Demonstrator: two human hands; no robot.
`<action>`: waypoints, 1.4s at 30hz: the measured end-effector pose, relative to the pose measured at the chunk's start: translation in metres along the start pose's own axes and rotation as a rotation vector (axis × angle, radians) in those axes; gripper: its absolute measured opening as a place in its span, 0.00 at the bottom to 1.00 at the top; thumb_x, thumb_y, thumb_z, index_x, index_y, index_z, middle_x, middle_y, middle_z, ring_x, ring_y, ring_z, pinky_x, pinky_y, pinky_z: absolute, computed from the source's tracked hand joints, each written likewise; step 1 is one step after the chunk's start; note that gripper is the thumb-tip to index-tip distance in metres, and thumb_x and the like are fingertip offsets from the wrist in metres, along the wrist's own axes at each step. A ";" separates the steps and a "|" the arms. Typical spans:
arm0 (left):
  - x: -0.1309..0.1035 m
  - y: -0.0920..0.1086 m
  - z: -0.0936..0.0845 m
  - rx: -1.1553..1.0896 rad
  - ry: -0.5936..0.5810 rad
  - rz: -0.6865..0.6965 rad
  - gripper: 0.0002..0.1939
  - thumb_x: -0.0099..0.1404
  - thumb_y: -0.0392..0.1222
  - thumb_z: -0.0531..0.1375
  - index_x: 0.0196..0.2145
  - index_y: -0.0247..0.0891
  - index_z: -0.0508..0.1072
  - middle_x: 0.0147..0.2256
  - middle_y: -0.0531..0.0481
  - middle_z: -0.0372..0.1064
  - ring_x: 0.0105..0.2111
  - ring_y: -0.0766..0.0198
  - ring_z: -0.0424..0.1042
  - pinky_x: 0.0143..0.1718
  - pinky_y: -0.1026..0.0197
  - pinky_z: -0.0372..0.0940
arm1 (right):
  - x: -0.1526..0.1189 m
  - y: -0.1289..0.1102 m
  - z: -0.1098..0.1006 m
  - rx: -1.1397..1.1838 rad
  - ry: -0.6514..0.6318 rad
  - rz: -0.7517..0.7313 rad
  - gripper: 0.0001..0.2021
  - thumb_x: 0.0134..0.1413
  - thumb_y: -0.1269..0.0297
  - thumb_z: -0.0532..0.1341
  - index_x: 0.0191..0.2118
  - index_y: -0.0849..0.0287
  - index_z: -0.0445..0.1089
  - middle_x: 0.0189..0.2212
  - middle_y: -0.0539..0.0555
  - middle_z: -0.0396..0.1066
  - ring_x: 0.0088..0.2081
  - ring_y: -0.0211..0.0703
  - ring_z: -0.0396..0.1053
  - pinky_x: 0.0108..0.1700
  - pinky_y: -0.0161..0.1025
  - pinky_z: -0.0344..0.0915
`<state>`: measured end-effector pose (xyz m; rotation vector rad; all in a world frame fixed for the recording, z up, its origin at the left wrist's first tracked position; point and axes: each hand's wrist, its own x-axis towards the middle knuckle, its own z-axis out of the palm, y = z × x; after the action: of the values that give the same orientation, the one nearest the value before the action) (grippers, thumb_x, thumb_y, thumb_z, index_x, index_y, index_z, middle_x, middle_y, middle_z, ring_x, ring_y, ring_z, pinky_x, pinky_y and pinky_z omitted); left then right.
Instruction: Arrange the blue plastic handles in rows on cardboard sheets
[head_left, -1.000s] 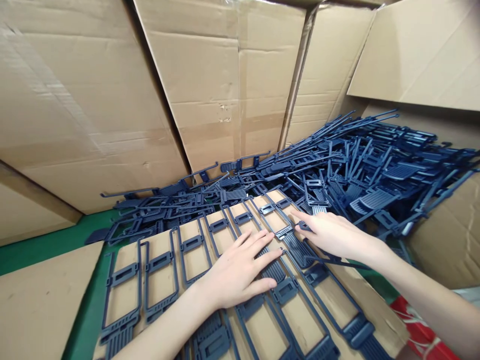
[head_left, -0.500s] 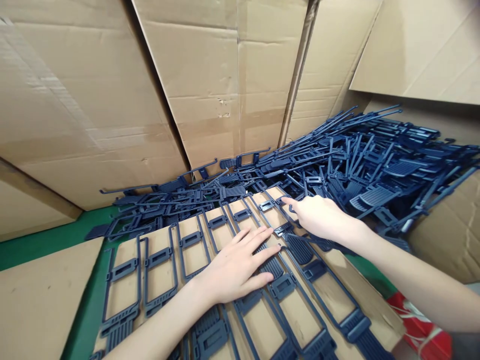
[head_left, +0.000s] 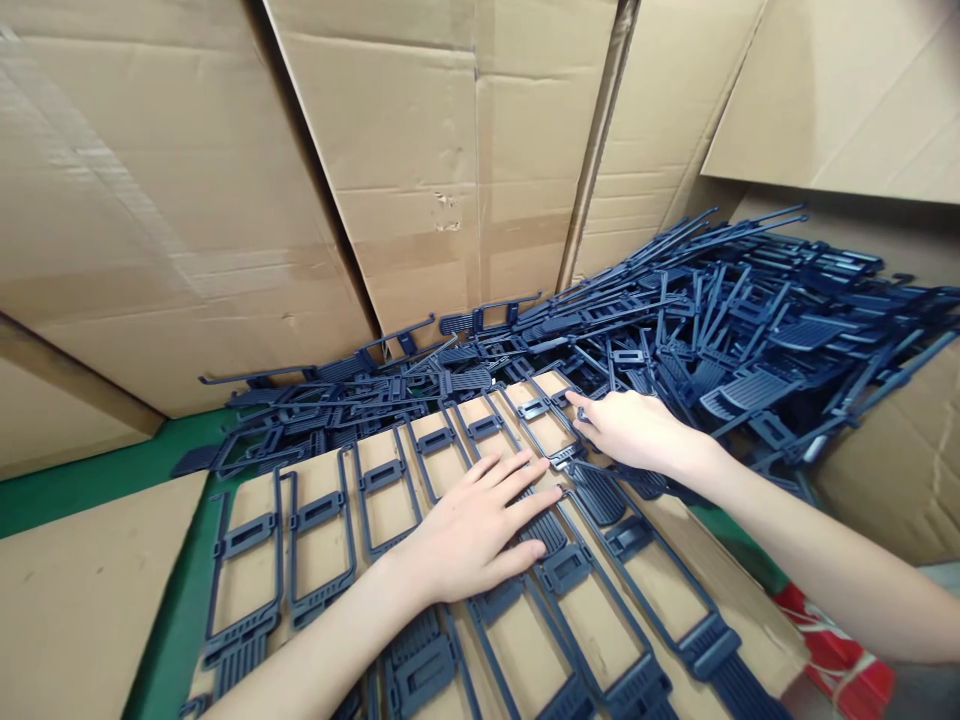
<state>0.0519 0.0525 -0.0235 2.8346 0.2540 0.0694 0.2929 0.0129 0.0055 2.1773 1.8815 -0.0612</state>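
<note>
Dark blue plastic frames with slotted crossbars and ribbed ends lie in rows on a cardboard sheet (head_left: 600, 630). My left hand (head_left: 480, 525) rests flat over the middle of the rows, fingers spread, on top of a ribbed plastic piece (head_left: 547, 533). At the far right corner of the sheet, my right hand (head_left: 634, 428) has its fingers curled, with the index finger and thumb at a dark blue plastic frame (head_left: 560, 399). Part of that frame is hidden under the hand. A neighbouring frame (head_left: 534, 411) lies just left of the fingertips.
A large heap of loose dark blue frames (head_left: 750, 330) spreads behind and to the right. Tall cardboard boxes (head_left: 420, 150) stand along the back. Another cardboard surface (head_left: 82, 590) is at left, above a green floor (head_left: 180, 600). A red bag (head_left: 840, 650) sits lower right.
My right hand has shifted very slightly, and the frame under its fingers now lies straighter beside its neighbour. My left hand stays in place.
</note>
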 end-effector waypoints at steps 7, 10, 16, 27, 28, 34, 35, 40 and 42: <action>0.000 -0.001 0.002 -0.015 0.042 0.024 0.26 0.70 0.52 0.51 0.64 0.43 0.59 0.67 0.44 0.49 0.67 0.51 0.44 0.66 0.43 0.43 | 0.003 0.002 -0.003 0.046 0.012 0.027 0.24 0.64 0.57 0.47 0.60 0.61 0.64 0.42 0.67 0.76 0.43 0.58 0.74 0.41 0.48 0.67; 0.000 -0.001 0.003 -0.027 0.056 0.028 0.26 0.70 0.52 0.51 0.63 0.43 0.59 0.66 0.44 0.49 0.67 0.51 0.44 0.66 0.44 0.43 | 0.006 0.000 -0.006 0.090 0.056 0.019 0.22 0.64 0.55 0.48 0.57 0.59 0.66 0.41 0.64 0.76 0.43 0.57 0.74 0.41 0.46 0.67; -0.001 0.000 0.001 -0.021 0.061 0.029 0.27 0.70 0.53 0.51 0.63 0.43 0.58 0.66 0.43 0.51 0.67 0.52 0.46 0.66 0.45 0.43 | 0.015 -0.013 -0.004 0.104 0.152 -0.018 0.18 0.64 0.58 0.49 0.51 0.59 0.69 0.43 0.62 0.74 0.43 0.54 0.74 0.40 0.42 0.66; -0.001 0.000 0.001 -0.022 0.060 0.026 0.26 0.70 0.52 0.51 0.63 0.43 0.59 0.65 0.43 0.52 0.67 0.51 0.45 0.66 0.45 0.43 | 0.022 -0.014 0.009 0.145 0.225 -0.100 0.17 0.62 0.62 0.53 0.54 0.58 0.67 0.51 0.58 0.67 0.44 0.48 0.73 0.42 0.38 0.66; -0.001 0.000 0.001 -0.021 0.058 0.026 0.26 0.70 0.52 0.51 0.63 0.43 0.59 0.65 0.43 0.52 0.67 0.51 0.45 0.66 0.45 0.43 | 0.023 -0.013 0.010 0.161 0.234 -0.117 0.17 0.62 0.63 0.53 0.54 0.58 0.67 0.51 0.58 0.68 0.45 0.48 0.72 0.44 0.39 0.66; -0.001 0.000 0.000 -0.014 0.034 0.021 0.27 0.71 0.53 0.50 0.63 0.42 0.59 0.66 0.43 0.51 0.67 0.51 0.44 0.66 0.45 0.42 | 0.025 -0.010 0.015 0.224 0.234 -0.140 0.18 0.63 0.63 0.53 0.56 0.57 0.66 0.55 0.57 0.67 0.48 0.50 0.71 0.47 0.41 0.66; -0.001 0.000 0.000 -0.013 0.037 0.022 0.27 0.71 0.53 0.49 0.63 0.42 0.59 0.66 0.43 0.51 0.67 0.52 0.44 0.66 0.45 0.42 | 0.025 -0.010 0.015 0.226 0.235 -0.136 0.18 0.63 0.62 0.52 0.57 0.57 0.65 0.55 0.57 0.67 0.48 0.50 0.71 0.47 0.41 0.66; -0.001 0.000 0.000 -0.021 0.037 0.019 0.27 0.71 0.53 0.50 0.63 0.43 0.59 0.66 0.44 0.50 0.67 0.52 0.45 0.66 0.45 0.43 | 0.026 -0.013 0.016 0.226 0.249 -0.120 0.20 0.64 0.62 0.52 0.60 0.55 0.62 0.55 0.58 0.65 0.48 0.51 0.71 0.47 0.43 0.66; -0.001 0.000 0.001 -0.023 0.030 0.014 0.27 0.70 0.53 0.51 0.64 0.43 0.58 0.67 0.44 0.49 0.67 0.51 0.45 0.66 0.44 0.43 | 0.028 -0.014 0.017 0.222 0.258 -0.112 0.20 0.64 0.62 0.52 0.60 0.55 0.63 0.54 0.59 0.66 0.48 0.51 0.71 0.46 0.43 0.66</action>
<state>0.0507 0.0520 -0.0243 2.8149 0.2384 0.1177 0.2861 0.0380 -0.0184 2.3156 2.2339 -0.0118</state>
